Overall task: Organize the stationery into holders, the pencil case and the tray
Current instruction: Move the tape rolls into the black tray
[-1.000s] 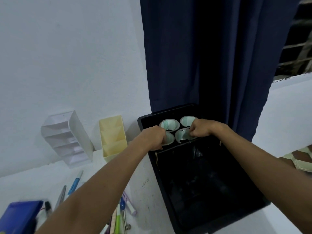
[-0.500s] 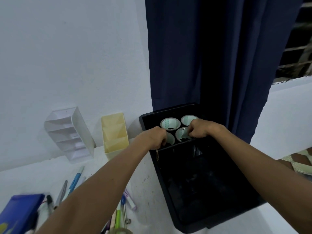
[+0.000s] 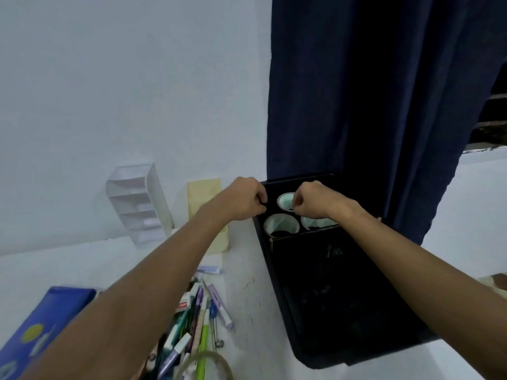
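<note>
**Hands at the far end of the black tray**

At the far end of the black tray [image 3: 343, 311], against the wall, stand the round white holders [image 3: 281, 225], of which three show. Both hands work over this group. The left hand [image 3: 245, 200] has its fingers curled at the tray's far-left corner; whether they pinch the tray rim or a hidden holder cannot be told. The right hand [image 3: 312, 200] is curled into a loose fist over the holders, just right of the far one; what it holds, if anything, cannot be told.

Left of the tray, against the wall, stand a yellow tiered organiser [image 3: 204, 193], partly behind the left forearm, and farther left a clear tiered organiser [image 3: 140, 204]. On the white table [image 3: 68, 267] near the camera lies a heap of loose pens and markers [image 3: 197, 319], partly under the left forearm. A blue pencil case [image 3: 44, 325] lies at the near left. A dark blue curtain [image 3: 370, 91] hangs behind the tray.
</note>
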Motion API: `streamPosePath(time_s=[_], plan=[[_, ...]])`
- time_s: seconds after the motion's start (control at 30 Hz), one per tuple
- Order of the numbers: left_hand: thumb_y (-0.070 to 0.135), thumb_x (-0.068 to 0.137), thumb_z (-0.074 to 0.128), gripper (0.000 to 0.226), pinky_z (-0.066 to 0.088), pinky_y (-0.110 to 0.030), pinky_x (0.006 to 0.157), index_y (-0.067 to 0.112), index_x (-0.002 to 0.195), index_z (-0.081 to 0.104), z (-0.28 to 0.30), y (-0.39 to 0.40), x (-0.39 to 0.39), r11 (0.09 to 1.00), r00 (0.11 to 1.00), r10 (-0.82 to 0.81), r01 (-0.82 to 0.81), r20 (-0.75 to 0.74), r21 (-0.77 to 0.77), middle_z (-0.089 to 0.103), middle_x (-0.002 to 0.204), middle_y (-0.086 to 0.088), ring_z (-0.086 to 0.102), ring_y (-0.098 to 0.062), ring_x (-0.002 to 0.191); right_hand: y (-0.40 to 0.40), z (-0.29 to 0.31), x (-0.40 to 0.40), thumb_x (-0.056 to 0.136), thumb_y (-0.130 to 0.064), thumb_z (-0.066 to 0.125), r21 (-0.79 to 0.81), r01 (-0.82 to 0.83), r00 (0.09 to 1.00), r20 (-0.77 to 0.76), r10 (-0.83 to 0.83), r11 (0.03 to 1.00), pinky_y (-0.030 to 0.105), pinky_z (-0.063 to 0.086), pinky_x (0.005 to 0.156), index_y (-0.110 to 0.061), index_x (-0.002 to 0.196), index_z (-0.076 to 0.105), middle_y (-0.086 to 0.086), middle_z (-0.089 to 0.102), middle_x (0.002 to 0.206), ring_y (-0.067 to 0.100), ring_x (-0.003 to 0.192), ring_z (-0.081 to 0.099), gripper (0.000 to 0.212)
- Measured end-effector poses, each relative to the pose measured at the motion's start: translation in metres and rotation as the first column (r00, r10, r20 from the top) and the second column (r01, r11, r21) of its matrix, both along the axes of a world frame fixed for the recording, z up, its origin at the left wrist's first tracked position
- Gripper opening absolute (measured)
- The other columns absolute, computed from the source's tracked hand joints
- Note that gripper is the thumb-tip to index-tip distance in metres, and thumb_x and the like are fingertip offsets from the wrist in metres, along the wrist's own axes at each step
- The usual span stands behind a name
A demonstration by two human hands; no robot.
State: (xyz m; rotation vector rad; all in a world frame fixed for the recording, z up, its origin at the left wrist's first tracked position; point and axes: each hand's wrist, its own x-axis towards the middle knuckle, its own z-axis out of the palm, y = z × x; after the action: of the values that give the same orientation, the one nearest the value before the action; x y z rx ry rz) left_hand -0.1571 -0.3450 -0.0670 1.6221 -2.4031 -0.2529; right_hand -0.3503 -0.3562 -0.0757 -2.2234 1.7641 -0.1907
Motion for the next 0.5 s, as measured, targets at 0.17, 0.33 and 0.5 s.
streamPosePath(time_s=[0.17,0.33,0.5], plan=[[0.03,0.084,0.067,0.021,0.04,-0.018,0.074,0.017,0.1,0.072,0.014,0.068,0.076,0.983,0.983,0.185,-0.185,-0.006,0.016,0.069,0.094,0.001,0.057,-0.01,0.079,0.046,0.016,0.069,0.083,-0.018,0.062,-0.017,-0.346,0.936,0.065,0.346,0.938,0.021,0.049,0.082,-0.018,0.105,0.073,-0.008,0.066,0.094,0.008,0.092,0.063,0.024],[0.031,0.087,0.063,0.016,0.04,-0.022,0.073,0.023,0.098,0.072,0.015,0.162,0.146,0.908,0.922,0.382,-0.388,0.063,0.157,0.067,0.092,0.005,0.058,-0.011,0.079,0.097,0.001,0.133,0.087,-0.028,0.063,0.09,-0.624,0.78,0.014,0.626,0.776,0.021,0.045,0.078,-0.02,0.112,0.07,-0.006,0.068,0.105,0.005,0.081,0.057,0.027],[0.028,0.083,0.064,0.029,0.046,-0.027,0.081,0.029,0.112,0.063,-0.005,0.245,0.2,0.747,0.841,0.472,-0.541,0.266,0.386,0.066,0.102,0.003,0.061,-0.017,0.093,0.135,-0.031,0.168,0.084,-0.035,0.067,0.298,-0.722,0.623,-0.114,0.774,0.625,0.022,0.046,0.073,-0.022,0.11,0.069,-0.009,0.067,0.096,0.012,0.084,0.059,0.029]])
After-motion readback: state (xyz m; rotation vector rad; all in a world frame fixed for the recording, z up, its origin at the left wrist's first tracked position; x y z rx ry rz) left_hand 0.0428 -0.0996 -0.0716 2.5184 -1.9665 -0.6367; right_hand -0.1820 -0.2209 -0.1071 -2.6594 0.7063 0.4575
